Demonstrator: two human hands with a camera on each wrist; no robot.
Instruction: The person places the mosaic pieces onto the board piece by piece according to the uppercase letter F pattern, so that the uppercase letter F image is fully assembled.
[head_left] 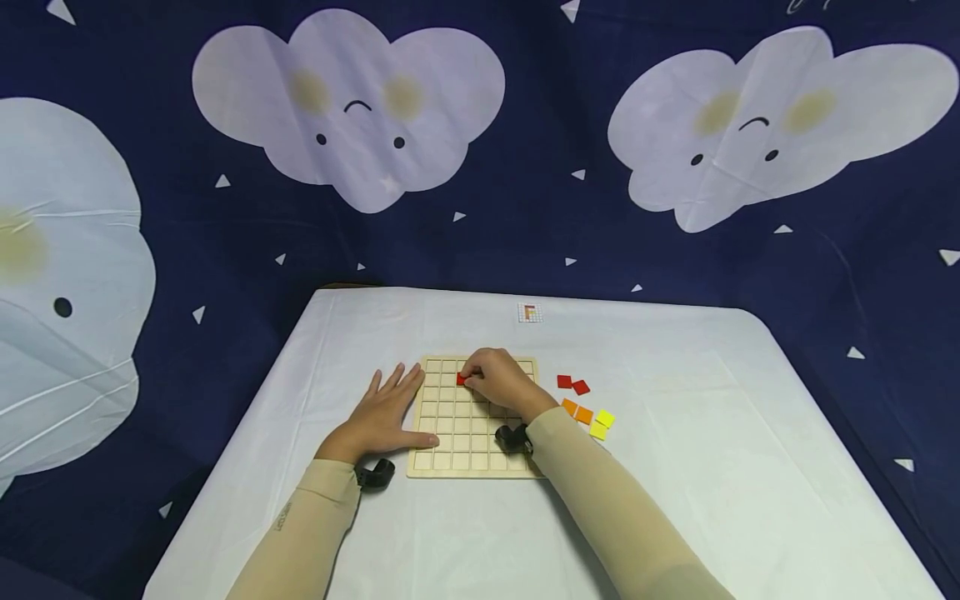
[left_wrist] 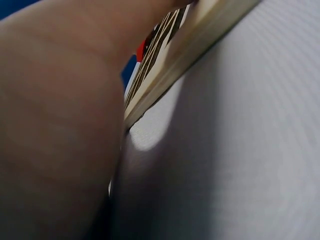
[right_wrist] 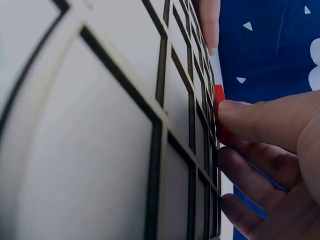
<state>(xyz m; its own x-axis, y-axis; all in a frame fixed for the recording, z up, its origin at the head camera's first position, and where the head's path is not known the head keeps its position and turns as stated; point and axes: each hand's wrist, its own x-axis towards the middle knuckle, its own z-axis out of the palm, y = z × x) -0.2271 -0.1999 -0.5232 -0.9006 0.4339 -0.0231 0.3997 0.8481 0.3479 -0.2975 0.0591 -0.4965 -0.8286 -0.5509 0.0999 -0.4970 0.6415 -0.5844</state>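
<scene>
Currently, your holdings, item by item. Right hand (head_left: 498, 379): curled over the upper rows of the wooden grid board (head_left: 450, 446), thumb and fingertips (right_wrist: 240, 117) pinching one red tile (right_wrist: 219, 95) against a cell in the board's second row from the far edge, near its middle columns. Left hand (head_left: 386, 408): flat on the white tablecloth (head_left: 712, 467), fingers spread and straight, thumb lying along the board's left edge and touching it; it holds nothing. Board: square, pale wood, dark-lined cells, lying flat at the table's centre, the visible cells unfilled apart from the one with the red tile.

Loose stock to the right of the board, on the cloth: two red tiles (head_left: 572, 384) side by side; nearer you, two orange tiles (head_left: 577, 412) and two yellow tiles (head_left: 602, 424), close together. Small pattern card (head_left: 529, 313): beyond the board, well apart from it, near the table's far edge. Backdrop: dark blue cloud-print cloth (head_left: 525, 183) behind the table.
</scene>
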